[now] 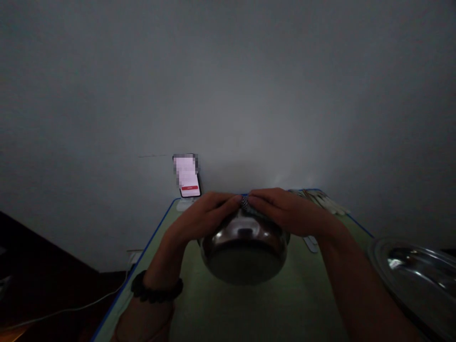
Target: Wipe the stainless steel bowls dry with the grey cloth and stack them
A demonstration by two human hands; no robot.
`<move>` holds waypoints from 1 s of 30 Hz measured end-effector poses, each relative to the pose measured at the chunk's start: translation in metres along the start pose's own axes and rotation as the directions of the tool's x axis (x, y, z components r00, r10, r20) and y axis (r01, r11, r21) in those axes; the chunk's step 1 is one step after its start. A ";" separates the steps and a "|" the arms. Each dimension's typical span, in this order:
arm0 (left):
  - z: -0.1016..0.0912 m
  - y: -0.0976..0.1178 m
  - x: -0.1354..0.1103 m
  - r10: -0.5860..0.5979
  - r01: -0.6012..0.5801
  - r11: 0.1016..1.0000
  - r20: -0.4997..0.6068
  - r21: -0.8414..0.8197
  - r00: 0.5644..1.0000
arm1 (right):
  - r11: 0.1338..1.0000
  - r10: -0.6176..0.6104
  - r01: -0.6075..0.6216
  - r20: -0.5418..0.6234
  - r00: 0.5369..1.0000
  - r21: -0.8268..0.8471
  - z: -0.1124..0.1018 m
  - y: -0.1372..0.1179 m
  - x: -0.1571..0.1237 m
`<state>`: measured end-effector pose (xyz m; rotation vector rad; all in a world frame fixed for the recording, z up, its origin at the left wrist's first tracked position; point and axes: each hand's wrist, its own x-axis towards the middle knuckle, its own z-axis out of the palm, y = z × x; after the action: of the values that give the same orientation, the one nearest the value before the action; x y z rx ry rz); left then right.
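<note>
A shiny metal bowl is tipped up in the middle, its rounded outside and base facing me. My left hand is closed over its upper left side, thumb and fingertips near the top middle. From the right, my right hand grips the top of the bowl, its fingertips almost meeting the left ones. A small black-and-white patterned piece, perhaps cloth, shows between the fingertips. The bowl's inside is turned away from me, and some fingers are hidden behind it.
The green table has blue edging and stands against a grey wall. A lit phone leans upright at the back left. Thin pale utensils lie at the back right. A large metal basin stands at the right edge. A white cable runs at left.
</note>
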<state>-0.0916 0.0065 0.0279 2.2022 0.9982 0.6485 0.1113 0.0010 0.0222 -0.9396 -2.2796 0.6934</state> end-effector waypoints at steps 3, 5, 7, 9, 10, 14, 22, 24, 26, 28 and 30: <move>0.001 -0.016 0.001 0.020 -0.042 0.989 -0.154 -0.140 0.988 | 0.997 0.018 -0.003 -0.189 0.982 0.080 -0.005 0.013 -0.004; -0.002 -0.026 0.001 -0.031 -0.041 0.976 -0.323 -0.215 0.946 | 0.981 0.068 0.012 -0.406 0.911 0.191 -0.009 0.025 -0.009; -0.005 -0.030 0.001 -0.098 -0.034 0.963 -0.468 -0.266 0.878 | 0.960 0.114 0.050 -0.547 0.829 0.275 -0.013 0.035 -0.011; -0.007 -0.028 0.000 -0.119 -0.020 0.967 -0.525 -0.253 0.843 | 0.953 0.112 0.055 -0.515 0.850 0.298 -0.013 0.036 -0.012; -0.008 -0.025 -0.001 -0.104 -0.010 0.976 -0.507 -0.218 0.855 | 0.959 0.095 0.037 -0.441 0.892 0.281 -0.012 0.034 -0.011; -0.002 -0.012 -0.003 -0.041 0.026 0.997 -0.233 -0.067 0.972 | 0.996 0.018 -0.007 -0.136 0.991 0.087 -0.003 0.017 -0.004; 0.001 -0.025 0.001 0.004 -0.028 0.996 -0.257 -0.089 0.967 | 0.995 0.016 0.009 -0.242 0.970 0.102 -0.005 0.029 -0.001; -0.002 -0.034 0.003 -0.024 -0.046 0.987 -0.416 -0.156 0.909 | 0.982 0.057 0.026 -0.424 0.904 0.186 -0.010 0.038 -0.004; -0.005 -0.039 0.005 -0.061 -0.047 0.980 -0.520 -0.192 0.852 | 0.967 0.085 0.059 -0.531 0.843 0.248 -0.013 0.043 -0.006; -0.007 -0.038 0.004 -0.068 -0.038 0.983 -0.542 -0.181 0.837 | 0.967 0.070 0.059 -0.479 0.875 0.248 -0.013 0.041 -0.007; -0.006 -0.030 0.001 -0.050 -0.009 0.992 -0.462 -0.125 0.886 | 0.982 0.030 0.030 -0.313 0.949 0.185 -0.009 0.033 -0.006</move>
<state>-0.1097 0.0250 0.0110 1.9616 1.1746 1.2355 0.1360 0.0192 0.0051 -0.8898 -1.8994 0.6910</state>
